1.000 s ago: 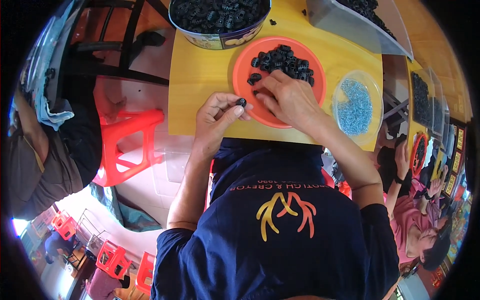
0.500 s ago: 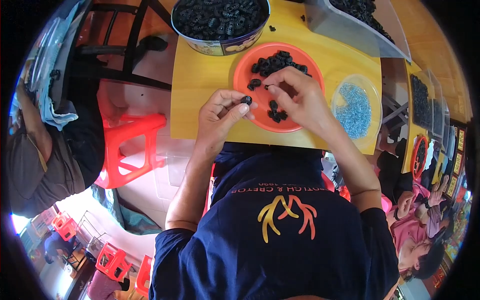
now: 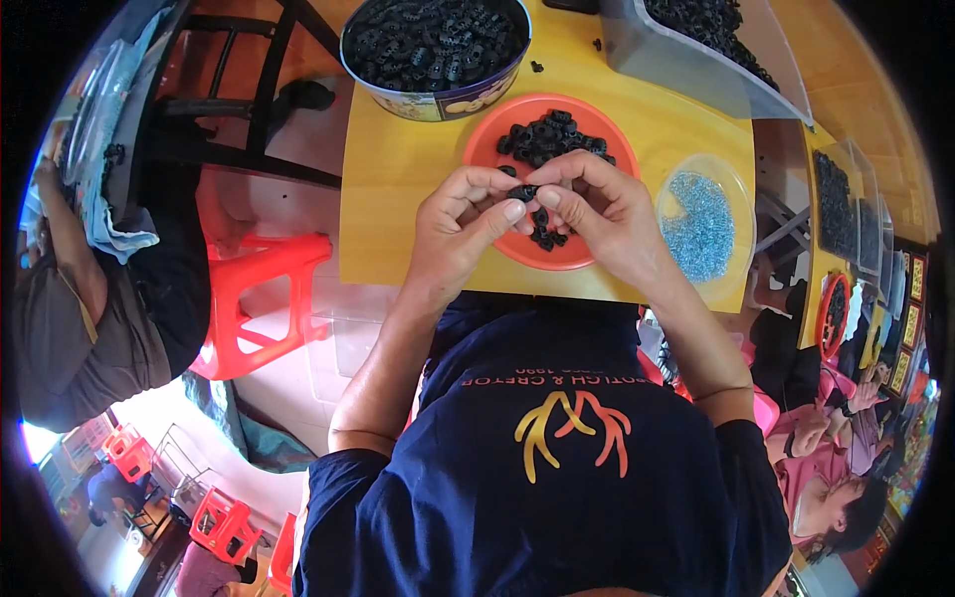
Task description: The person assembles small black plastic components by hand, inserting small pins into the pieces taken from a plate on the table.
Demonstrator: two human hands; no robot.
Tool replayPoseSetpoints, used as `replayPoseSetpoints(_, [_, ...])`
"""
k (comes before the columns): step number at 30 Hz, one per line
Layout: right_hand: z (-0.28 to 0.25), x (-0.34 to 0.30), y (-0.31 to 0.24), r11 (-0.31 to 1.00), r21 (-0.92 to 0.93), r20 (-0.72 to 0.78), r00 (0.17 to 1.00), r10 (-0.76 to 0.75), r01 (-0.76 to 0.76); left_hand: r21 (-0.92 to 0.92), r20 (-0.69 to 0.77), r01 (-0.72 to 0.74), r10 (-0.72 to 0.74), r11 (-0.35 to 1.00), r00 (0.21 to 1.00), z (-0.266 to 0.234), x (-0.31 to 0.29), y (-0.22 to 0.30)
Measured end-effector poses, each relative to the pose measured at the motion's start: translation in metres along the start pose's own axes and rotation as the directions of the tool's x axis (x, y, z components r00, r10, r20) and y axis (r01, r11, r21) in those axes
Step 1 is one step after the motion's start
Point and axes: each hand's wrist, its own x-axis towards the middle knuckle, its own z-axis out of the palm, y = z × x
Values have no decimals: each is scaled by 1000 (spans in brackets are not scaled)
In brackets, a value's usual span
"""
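- As both hands meet above the near left of the plate [image 3: 487, 139], the left hand [image 3: 463, 224] pinches a small black part [image 3: 524, 192] between thumb and fingertips.
- The right hand [image 3: 602, 214] is drawn to a narrow pinch at that part's right end; whether it also grips a separate bit is too small to tell.
- The near edge of the desk [image 3: 398, 219] runs just in front of the shirt [image 3: 577, 338], with both forearms crossing it.
- Open desk lies between its left edge and the plate; a narrower strip separates the plate from the clear bowl [image 3: 744, 219] of blue beads [image 3: 698, 224].
- Along the far side, the tin [image 3: 428, 104] and the plastic bin [image 3: 676, 85] leave a gap between them.
- Black pieces [image 3: 552, 139] heap at the plate's far side, with a few nearer the wrists.
- Half a second ago the hands were apart, the right over the plate; now their fingertips meet, and the left has shifted rightward.
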Motion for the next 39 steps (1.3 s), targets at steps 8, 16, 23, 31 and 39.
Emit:
replayPoseSetpoints(8, [1,-3,-4,997,29,-35,997,-76,77,1,1,-26,26,1000,1000,7,2,1])
replayPoseSetpoints(16, [-2,-8,-11,998,14,-57,997,-52,53,-9,-14,-65,65,998,998,18,3,8])
replayPoseSetpoints(23, [1,-12,-12,979,-2,-82,975,-204,205,3,-28,-105,105,994,994,26,1,15])
replayPoseSetpoints(31, [0,-13,-9,958,-37,-98,953,-287,284,0,-26,-167,167,986,986,32,-1,15])
replayPoseSetpoints(39, [1,-16,-11,964,25,-109,959,-262,266,43,-51,-279,281,959,958,38,-1,13])
